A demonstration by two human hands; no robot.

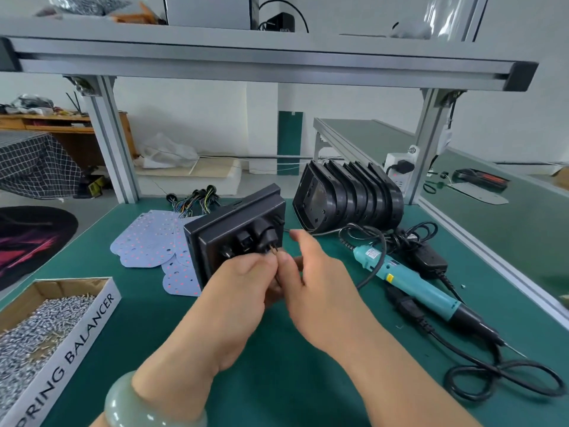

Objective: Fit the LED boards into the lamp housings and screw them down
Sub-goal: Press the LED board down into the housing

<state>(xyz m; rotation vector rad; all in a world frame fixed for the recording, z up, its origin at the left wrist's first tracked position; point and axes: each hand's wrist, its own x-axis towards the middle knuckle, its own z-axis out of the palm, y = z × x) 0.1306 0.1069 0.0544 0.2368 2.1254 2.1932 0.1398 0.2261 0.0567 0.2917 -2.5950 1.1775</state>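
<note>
Two hands meeting at back of lamp housing [234, 229]: left hand [243, 282] gripping its lower edge, propping back face up for access; right hand [320, 272] pinching brass-coloured lead [273, 248] by round socket [266, 237]. LED boards [147, 241] lying left of housing, electric screwdriver [409, 278] lying right.

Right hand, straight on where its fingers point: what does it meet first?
Likely the housing, at its round socket just ahead of the right hand; depth is unclear.
</note>
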